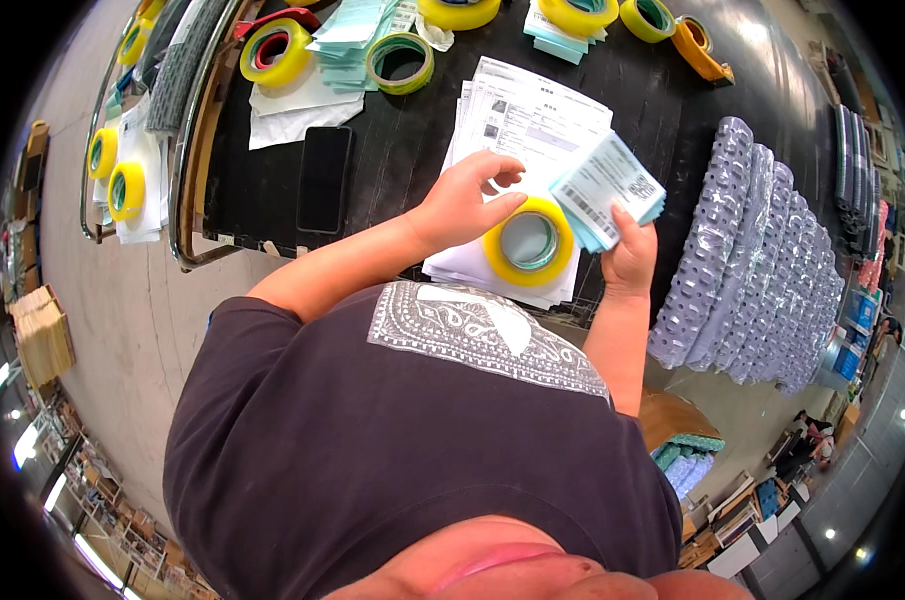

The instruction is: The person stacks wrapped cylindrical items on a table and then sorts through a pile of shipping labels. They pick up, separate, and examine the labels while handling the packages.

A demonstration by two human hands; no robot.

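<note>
My right hand [630,258] grips a small stack of pale blue printed labels [604,180], its thumb on top of their lower edge. To its left, my left hand [469,200] hovers over a pile of white printed sheets [542,112]. Its fingers are loosely bent, with a gap between thumb and forefinger and nothing held there. A yellow roll of tape [499,262] lies flat on the near part of the sheets, just below both hands. Left of my left hand, a black phone [325,180] rests on the dark table [402,130].
More tape rolls [400,63] and label stacks [347,50] lie along the table's far side, with an orange tape dispenser [702,52]. Bubble-wrap rolls [737,250] stand at the right. A metal-framed cart [177,235] with tape rolls is at the left.
</note>
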